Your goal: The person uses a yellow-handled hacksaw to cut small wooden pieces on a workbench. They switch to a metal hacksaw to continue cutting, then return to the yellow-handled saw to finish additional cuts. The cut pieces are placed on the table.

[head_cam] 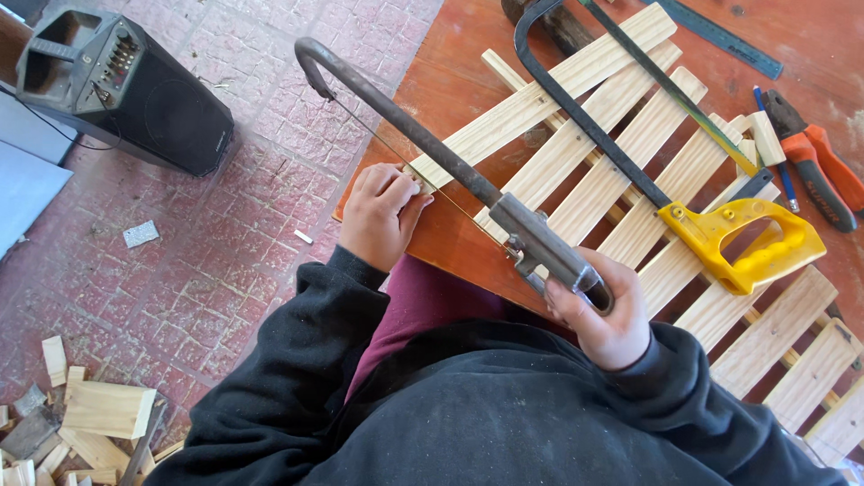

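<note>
The right hand [605, 317] has its fingers wrapped tight around the handle of a rusty metal saw [450, 166]. The saw's thin blade lies across the end of a pale wood slat [531, 106], near the corner of the red-brown table [450, 81]. The left hand [378, 214] sits right beside the blade with its fingers curled down, pressing on the slat's end. It looks like this hand keeps the wood from wiggling while the blade rests on it.

The slat is part of a rack of wood slats [684, 225] that lies flat on the table, with the end poking out toward the person so the saw can get at it.

A second saw with a yellow handle [751, 243] rests on top of the slats, close by but not held. Orange pliers [823, 171] and a blue pencil [778, 162] lie at the far side of the table.

No box or bin shows here. Small wood offcuts [85, 418] lie loose in a heap on the pink brick floor [225, 261], and a black speaker [126, 85] stands there too
</note>
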